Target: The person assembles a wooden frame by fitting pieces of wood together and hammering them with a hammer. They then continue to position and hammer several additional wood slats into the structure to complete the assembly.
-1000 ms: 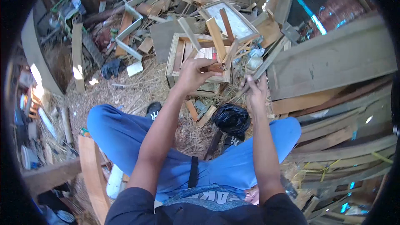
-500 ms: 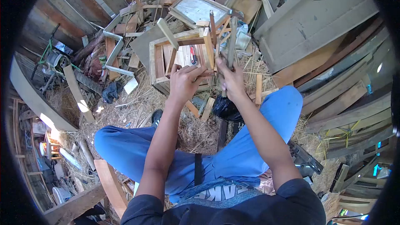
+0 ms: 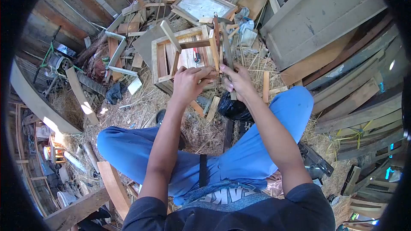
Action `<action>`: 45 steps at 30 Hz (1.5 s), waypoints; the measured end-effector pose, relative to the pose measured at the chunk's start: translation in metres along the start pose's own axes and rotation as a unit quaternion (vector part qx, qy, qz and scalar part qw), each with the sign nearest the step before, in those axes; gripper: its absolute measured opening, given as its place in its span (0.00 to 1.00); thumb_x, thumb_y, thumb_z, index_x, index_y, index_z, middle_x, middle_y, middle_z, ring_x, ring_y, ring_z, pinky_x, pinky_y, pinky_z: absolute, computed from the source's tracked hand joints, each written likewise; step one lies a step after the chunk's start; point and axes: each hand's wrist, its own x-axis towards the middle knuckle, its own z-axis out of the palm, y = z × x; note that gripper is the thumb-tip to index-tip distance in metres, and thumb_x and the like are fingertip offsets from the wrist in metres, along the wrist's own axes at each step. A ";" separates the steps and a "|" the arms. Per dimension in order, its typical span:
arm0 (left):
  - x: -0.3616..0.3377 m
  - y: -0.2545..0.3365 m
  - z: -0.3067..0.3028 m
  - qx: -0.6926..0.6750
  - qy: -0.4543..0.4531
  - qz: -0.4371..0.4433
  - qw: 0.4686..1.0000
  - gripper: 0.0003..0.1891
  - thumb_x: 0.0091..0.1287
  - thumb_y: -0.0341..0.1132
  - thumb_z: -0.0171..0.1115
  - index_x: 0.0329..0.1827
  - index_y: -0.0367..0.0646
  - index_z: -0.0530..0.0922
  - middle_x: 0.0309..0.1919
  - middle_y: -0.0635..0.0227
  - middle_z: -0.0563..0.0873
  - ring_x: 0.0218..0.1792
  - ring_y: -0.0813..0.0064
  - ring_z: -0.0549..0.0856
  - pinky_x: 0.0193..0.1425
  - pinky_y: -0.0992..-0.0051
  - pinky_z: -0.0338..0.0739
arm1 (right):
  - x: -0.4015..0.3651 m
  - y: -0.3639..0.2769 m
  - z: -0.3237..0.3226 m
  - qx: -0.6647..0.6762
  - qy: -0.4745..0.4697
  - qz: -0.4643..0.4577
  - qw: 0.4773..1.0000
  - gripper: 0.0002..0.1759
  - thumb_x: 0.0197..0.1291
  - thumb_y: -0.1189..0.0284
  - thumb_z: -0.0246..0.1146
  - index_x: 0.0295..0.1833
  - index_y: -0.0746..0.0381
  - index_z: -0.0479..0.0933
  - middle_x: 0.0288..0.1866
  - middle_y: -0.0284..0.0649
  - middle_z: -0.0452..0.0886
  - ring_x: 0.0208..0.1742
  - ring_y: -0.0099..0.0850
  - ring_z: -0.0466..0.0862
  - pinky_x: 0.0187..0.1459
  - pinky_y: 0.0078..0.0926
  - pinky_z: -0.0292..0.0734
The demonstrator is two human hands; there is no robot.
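Head view is showing the left hand (image 3: 188, 84) pinching a wooden frame's (image 3: 213, 51) near side, the right hand (image 3: 240, 83) gripping a grey stick (image 3: 227, 49) pointing away, just beside it.

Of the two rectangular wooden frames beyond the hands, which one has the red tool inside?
The nearer, box-like frame, just beyond the left hand. The red-and-black tool shows inside it; the farther frame surrounds a pale panel.

I can't make out what the left hand (image 3: 188, 84) pinches (too small from here). The right hand (image 3: 238, 81) and the grey wooden stick (image 3: 227, 51) partly hide the black plastic bag (image 3: 238, 112); the top edge crops the grey panel (image 3: 321, 21).
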 end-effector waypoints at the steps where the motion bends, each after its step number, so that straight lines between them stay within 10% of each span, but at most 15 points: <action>1: 0.000 0.000 -0.003 0.000 -0.001 0.000 1.000 0.21 0.59 0.44 0.74 0.57 0.60 0.86 0.39 0.74 0.93 0.39 0.71 0.90 0.44 0.66 0.75 | 0.001 0.001 -0.001 0.000 0.000 0.000 1.000 0.17 0.67 0.65 0.71 0.49 0.66 0.75 0.23 0.27 0.70 0.15 0.16 0.65 0.15 0.19 0.60; 9: 0.005 -0.010 -0.016 -0.086 -0.124 -0.046 0.987 0.16 0.61 0.44 0.73 0.52 0.58 0.88 0.38 0.70 0.92 0.40 0.66 0.90 0.46 0.66 0.76 | 0.002 0.008 0.006 -0.028 -0.023 -0.037 0.999 0.16 0.69 0.66 0.69 0.53 0.65 0.78 0.19 0.26 0.70 0.12 0.16 0.64 0.14 0.20 0.60; 20: -0.010 -0.068 0.016 -0.032 0.006 -0.158 0.987 0.10 0.63 0.39 0.70 0.46 0.54 0.90 0.38 0.71 0.89 0.42 0.63 0.87 0.52 0.59 0.75 | -0.015 0.038 -0.019 -0.205 0.061 -0.111 0.971 0.18 0.79 0.71 0.54 0.69 0.62 0.74 0.26 0.29 0.75 0.20 0.15 0.68 0.22 0.17 0.65; 26: -0.013 -0.087 0.048 0.033 0.032 -0.102 0.994 0.09 0.62 0.39 0.70 0.45 0.54 0.90 0.41 0.74 0.88 0.50 0.62 0.83 0.57 0.60 0.75 | -0.080 0.057 -0.023 -0.282 0.018 0.043 0.958 0.29 0.80 0.74 0.51 0.83 0.57 0.58 0.35 0.35 0.77 0.27 0.19 0.73 0.27 0.21 0.74; 28: -0.010 -0.080 0.048 0.074 -0.010 -0.110 0.991 0.09 0.63 0.39 0.70 0.46 0.54 0.89 0.44 0.74 0.88 0.50 0.61 0.83 0.55 0.59 0.77 | -0.082 0.088 -0.027 -0.420 0.036 -0.213 0.882 0.28 0.80 0.73 0.51 0.82 0.58 0.60 0.38 0.34 0.78 0.35 0.23 0.77 0.40 0.22 0.77; 34: -0.009 -0.088 0.061 0.049 0.002 -0.093 0.994 0.10 0.66 0.42 0.67 0.47 0.55 0.89 0.43 0.72 0.90 0.48 0.62 0.86 0.51 0.60 0.79 | -0.087 0.088 -0.017 -0.432 0.061 -0.127 0.891 0.29 0.75 0.80 0.50 0.80 0.64 0.62 0.38 0.46 0.80 0.38 0.37 0.82 0.49 0.31 0.78; 45: -0.016 -0.085 0.057 0.052 -0.010 -0.108 0.993 0.10 0.66 0.44 0.67 0.46 0.58 0.90 0.37 0.64 0.91 0.39 0.59 0.89 0.45 0.58 0.82 | -0.079 0.084 0.005 -0.455 0.095 -0.263 0.845 0.29 0.73 0.81 0.51 0.79 0.63 0.64 0.42 0.55 0.82 0.42 0.49 0.84 0.49 0.37 0.79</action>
